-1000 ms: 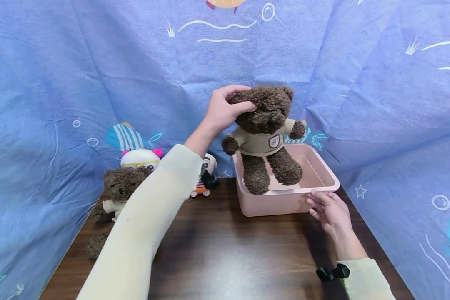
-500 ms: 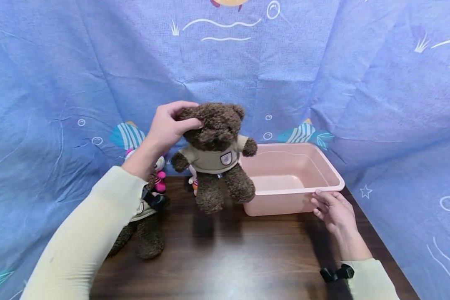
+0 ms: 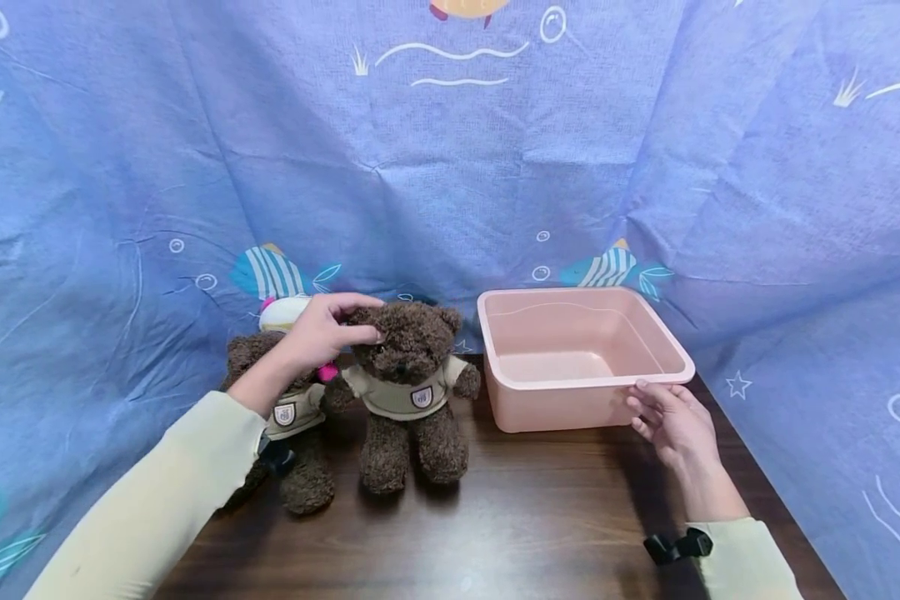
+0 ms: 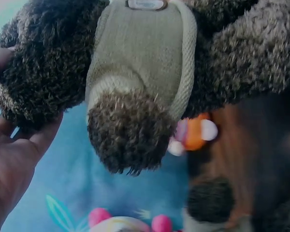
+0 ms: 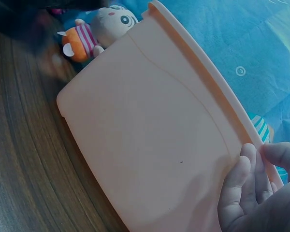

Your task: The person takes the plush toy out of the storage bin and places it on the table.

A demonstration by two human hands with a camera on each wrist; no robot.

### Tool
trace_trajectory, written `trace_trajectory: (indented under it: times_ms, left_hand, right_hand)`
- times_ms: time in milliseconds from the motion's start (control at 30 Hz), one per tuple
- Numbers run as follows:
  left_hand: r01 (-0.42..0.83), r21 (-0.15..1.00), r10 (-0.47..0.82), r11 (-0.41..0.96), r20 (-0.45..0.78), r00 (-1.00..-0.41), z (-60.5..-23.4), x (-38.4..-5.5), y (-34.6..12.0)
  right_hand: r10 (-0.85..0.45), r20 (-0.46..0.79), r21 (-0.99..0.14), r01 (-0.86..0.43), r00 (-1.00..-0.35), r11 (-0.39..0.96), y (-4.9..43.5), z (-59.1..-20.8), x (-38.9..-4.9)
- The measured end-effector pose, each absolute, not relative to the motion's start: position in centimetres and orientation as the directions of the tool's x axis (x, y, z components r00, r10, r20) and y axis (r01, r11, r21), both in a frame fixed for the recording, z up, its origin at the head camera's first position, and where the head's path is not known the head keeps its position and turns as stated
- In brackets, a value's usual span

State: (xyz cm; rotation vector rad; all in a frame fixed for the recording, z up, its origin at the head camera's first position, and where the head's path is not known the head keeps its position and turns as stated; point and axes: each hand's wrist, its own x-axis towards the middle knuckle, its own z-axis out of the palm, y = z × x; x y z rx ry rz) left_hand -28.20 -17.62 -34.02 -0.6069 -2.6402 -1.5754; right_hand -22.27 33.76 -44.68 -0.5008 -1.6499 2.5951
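A dark brown teddy bear in a beige sweater with a badge is upright, its feet close over the wooden table. My left hand grips the side of its head, thumb in front. In the left wrist view the bear's sweater fills the upper middle, with my fingers at its head on the left. To the right stands a pink plastic bin, its inside bare. My right hand pinches the bin's front rim near the right corner, as the right wrist view also shows.
A second, matching teddy bear is at the left, partly behind my left arm. Behind it shows a white plush toy with pink ears. A plush with an orange bottom and striped top sits beside the bin. Blue printed cloth encloses the table.
My left hand has carried the teddy bear from over the bin leftward and down to the table beside the other bear. My right hand has stayed on the bin's rim.
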Motion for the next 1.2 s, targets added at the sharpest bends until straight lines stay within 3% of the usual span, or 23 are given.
trace_trajectory:
  times_ms: [367, 633, 1200]
  left_hand:
    - [0.229, 0.888, 0.398, 0.399, 0.057, -0.916, -38.3, -28.0, -16.4]
    - [0.330, 0.796, 0.430, 0.507, 0.097, -0.897, -40.2, -28.2, -17.0]
    - [0.297, 0.784, 0.463, 0.545, 0.013, -0.886, -40.4, -28.9, -17.8]
  right_hand:
    - [0.208, -0.276, -0.884, 0.163, -0.939, -0.437, 33.9, -44.7, -22.1]
    - [0.212, -0.275, -0.886, 0.162, -0.938, -0.434, 33.7, -44.5, -22.1]
    - [0.183, -0.251, -0.890, 0.152, -0.951, -0.430, 33.9, -44.8, -22.1]
